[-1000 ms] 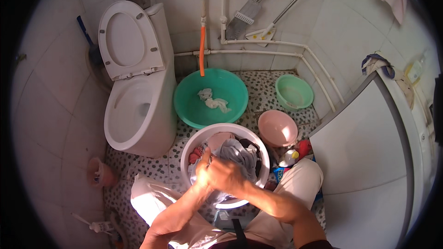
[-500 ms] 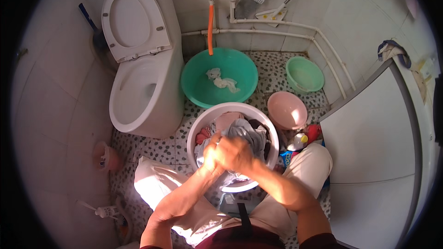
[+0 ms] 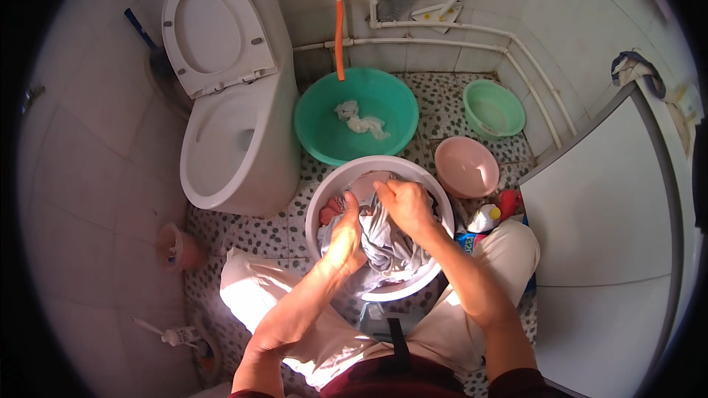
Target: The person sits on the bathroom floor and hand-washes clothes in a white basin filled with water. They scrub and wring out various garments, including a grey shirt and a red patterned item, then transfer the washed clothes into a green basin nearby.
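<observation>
A white basin [image 3: 316, 199] stands between my knees, heaped with wet clothes. My left hand [image 3: 344, 242] is at the left of a bunched grey garment [image 3: 385, 243], thumb pointing up and fingers curled into the cloth. Closed in a fist, my right hand [image 3: 407, 210] grips the same garment from above at its far right. Its fingertips are hidden. The cloth hangs in twisted folds between the two hands. Beyond them lie a pink cloth [image 3: 372, 179] and a red patterned cloth [image 3: 331, 211] in the basin.
A large green basin [image 3: 313, 136] with white cloths sits ahead, under an orange hose [image 3: 340, 40]. The toilet [image 3: 232, 162] is at the left. Right of it are a pink basin [image 3: 464, 166], a light green basin [image 3: 494, 107], a bottle [image 3: 485, 217] and a white panel [image 3: 605, 228].
My hands were clasped together over the clothes; now they are apart, the right one farther out and to the right. More of the grey garment shows between them.
</observation>
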Available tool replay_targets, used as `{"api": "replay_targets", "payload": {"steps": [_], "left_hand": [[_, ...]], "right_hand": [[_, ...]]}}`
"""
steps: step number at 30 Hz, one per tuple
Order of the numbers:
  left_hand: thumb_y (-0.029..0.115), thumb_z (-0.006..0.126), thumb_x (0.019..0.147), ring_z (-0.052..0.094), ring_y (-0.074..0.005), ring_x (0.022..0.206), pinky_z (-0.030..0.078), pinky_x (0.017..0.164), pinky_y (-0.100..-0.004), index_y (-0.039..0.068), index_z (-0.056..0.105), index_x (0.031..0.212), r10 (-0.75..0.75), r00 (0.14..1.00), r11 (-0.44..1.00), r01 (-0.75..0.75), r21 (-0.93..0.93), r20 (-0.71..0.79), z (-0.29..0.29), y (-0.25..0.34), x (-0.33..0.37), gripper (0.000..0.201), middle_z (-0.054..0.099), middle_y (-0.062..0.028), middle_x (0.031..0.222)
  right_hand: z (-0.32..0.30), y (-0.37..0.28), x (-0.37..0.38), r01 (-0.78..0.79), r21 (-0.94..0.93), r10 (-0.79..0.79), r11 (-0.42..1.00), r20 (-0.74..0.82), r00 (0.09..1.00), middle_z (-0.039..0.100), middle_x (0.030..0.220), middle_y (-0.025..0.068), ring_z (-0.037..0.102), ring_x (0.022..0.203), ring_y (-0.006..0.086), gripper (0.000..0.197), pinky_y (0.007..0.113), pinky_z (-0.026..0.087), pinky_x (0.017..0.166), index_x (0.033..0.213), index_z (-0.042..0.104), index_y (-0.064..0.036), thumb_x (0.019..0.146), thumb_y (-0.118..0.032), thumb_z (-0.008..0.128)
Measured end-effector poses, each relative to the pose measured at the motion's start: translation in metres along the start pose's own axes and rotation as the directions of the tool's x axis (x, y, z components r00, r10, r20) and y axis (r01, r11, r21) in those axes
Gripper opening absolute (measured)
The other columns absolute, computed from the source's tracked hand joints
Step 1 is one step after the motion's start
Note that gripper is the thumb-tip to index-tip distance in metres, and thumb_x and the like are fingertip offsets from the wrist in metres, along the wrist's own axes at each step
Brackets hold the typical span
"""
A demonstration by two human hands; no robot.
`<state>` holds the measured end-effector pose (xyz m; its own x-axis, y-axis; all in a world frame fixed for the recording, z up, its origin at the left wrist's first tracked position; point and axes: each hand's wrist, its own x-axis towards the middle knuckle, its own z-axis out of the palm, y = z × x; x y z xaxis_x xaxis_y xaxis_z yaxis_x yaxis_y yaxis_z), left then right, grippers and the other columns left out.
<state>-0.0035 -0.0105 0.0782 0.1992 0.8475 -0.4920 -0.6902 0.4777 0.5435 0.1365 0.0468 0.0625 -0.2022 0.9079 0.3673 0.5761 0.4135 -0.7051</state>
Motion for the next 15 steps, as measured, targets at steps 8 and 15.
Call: {"api": "replay_targets", "payload": {"steps": [8, 15], "left_hand": [[0.014, 0.082, 0.078, 0.060, -0.0101, 0.081, 0.049, 0.076, -0.0262, 0.001, 0.063, 0.099, 0.056, 0.983, 0.863, -0.135, 0.487, 0.172, -0.015, 0.021, -0.002, 0.031, 0.064, -0.0019, 0.089], [0.016, 0.067, 0.092, 0.063, -0.0156, 0.085, 0.053, 0.074, -0.0314, 0.004, 0.063, 0.100, 0.220, 0.968, 0.947, -0.241, 0.212, 0.119, -0.025, 0.025, 0.010, 0.015, 0.066, -0.0053, 0.093]], "right_hand": [[-0.034, 0.008, -0.002, -0.357, 0.525, 0.154, 0.773, 0.391, 0.908, 0.050, 0.064, -0.0008, 0.044, 0.064, 0.0107, 0.046, 0.031, 0.039, 0.060, 0.074, 0.059, 0.0009, 0.097, -0.039, 0.058], [-0.034, 0.020, 0.001, -0.239, 0.351, 0.057, 0.905, 0.457, 0.888, 0.045, 0.060, 0.0051, 0.041, 0.062, 0.0117, 0.044, 0.034, 0.038, 0.058, 0.073, 0.058, 0.0019, 0.092, -0.037, 0.065]]}}
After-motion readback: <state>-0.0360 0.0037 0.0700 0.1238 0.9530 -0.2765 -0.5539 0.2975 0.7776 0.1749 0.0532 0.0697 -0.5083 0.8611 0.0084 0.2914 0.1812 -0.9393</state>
